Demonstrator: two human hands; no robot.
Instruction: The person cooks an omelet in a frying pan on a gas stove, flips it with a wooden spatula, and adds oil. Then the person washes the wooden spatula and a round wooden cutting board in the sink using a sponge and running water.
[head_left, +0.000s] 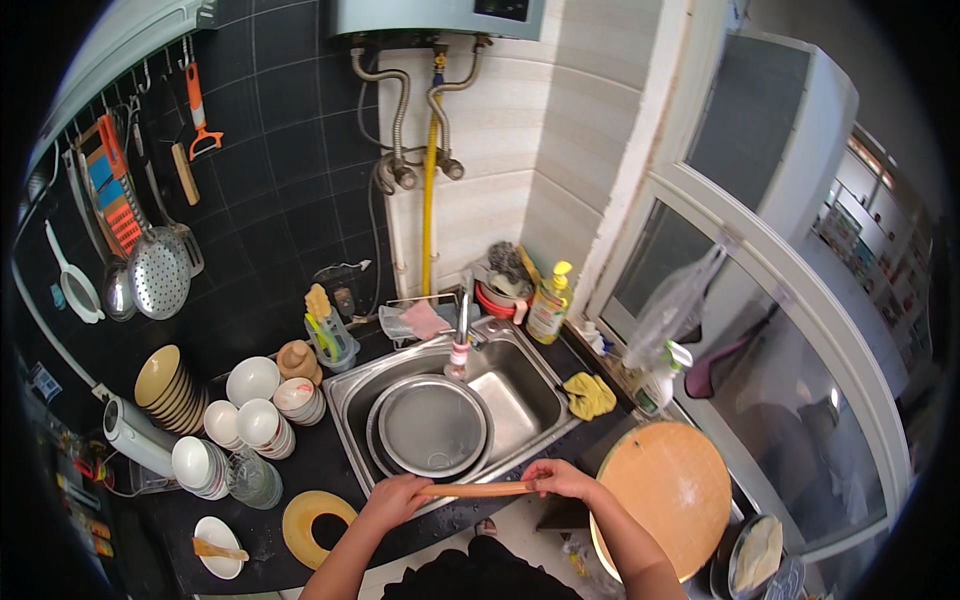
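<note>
A slim wooden rolling pin (476, 490) lies level between my hands, in front of the sink's near edge. My left hand (396, 499) grips its left end, and the fingers of my right hand (556, 480) are closed on its right end. Just beyond it, a round metal basin (433, 424) rests in the left part of the stainless steel sink (517, 390), under the faucet (463, 315). Near my right forearm is a large round wooden board (664, 491). A yellow ring-shaped item (300, 525) lies on the dark counter by my left forearm.
Stacked white bowls (259, 424), glass bowls (255, 480) and yellow bowls (161, 382) crowd the left counter. A white dish (217, 531) holds a wooden spatula. Right of the sink are a yellow cloth (590, 396), a dish soap bottle (550, 311) and a spray bottle (660, 382).
</note>
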